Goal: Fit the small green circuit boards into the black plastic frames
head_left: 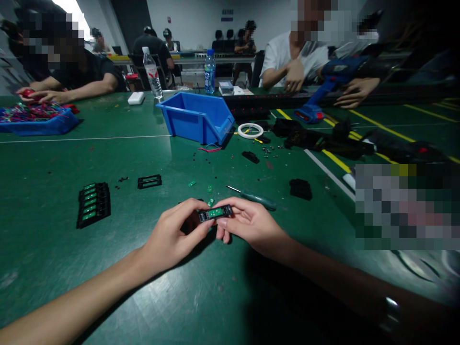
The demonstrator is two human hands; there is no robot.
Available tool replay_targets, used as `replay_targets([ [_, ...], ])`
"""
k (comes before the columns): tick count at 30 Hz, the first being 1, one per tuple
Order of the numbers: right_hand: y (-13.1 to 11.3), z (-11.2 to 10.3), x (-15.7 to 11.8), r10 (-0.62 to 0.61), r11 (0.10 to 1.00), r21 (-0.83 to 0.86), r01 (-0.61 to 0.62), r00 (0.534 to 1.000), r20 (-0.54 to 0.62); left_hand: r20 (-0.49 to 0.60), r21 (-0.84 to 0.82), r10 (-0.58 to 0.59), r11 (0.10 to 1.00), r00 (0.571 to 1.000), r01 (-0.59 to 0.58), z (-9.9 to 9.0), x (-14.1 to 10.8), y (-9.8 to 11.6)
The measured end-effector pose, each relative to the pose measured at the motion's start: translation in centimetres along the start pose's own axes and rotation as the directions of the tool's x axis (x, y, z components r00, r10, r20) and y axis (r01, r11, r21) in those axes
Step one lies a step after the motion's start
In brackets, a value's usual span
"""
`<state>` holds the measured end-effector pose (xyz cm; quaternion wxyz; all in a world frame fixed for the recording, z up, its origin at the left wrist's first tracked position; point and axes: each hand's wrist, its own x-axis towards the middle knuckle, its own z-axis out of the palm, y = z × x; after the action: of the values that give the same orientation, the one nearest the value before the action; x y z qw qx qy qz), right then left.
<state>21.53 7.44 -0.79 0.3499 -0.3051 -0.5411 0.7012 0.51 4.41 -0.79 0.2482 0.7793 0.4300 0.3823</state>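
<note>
Between both hands, above the green table, I see a small black plastic housing [233,209] with a green circuit board [216,212] set in its middle. My left hand [179,227] pinches its left end between thumb and fingers. At the other end, my right hand [251,223] grips it, thumb in front. Just beyond the fingers lie a few loose green boards [210,189]. A screwdriver [257,197] with a dark green handle rests behind my right hand. On the left sits a row of black housings [94,203] fitted with green boards.
A blue bin [190,120] stands mid-table, with a white ring [250,131] and scattered screws beside it. An empty black frame [150,181] and a black part stack [301,189] lie nearer. Co-workers sit across the table; a blue cordless drill [323,91] is at right.
</note>
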Motion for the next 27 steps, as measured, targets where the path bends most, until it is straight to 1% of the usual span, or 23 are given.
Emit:
replay_targets([
  [15, 0.09, -0.01, -0.11, -0.015, 1.0, 0.0, 0.015, 1.0, -0.001, -0.011, 0.023, 0.03, 0.999, 0.999, -0.03, -0.02, 0.21, 0.26],
  [27, 0.09, -0.07, -0.1, -0.01, 1.0, -0.015, 0.01, 1.0, 0.015, -0.012, 0.024, 0.021, 0.999, 1.0, -0.021, -0.03, 0.11, 0.28],
])
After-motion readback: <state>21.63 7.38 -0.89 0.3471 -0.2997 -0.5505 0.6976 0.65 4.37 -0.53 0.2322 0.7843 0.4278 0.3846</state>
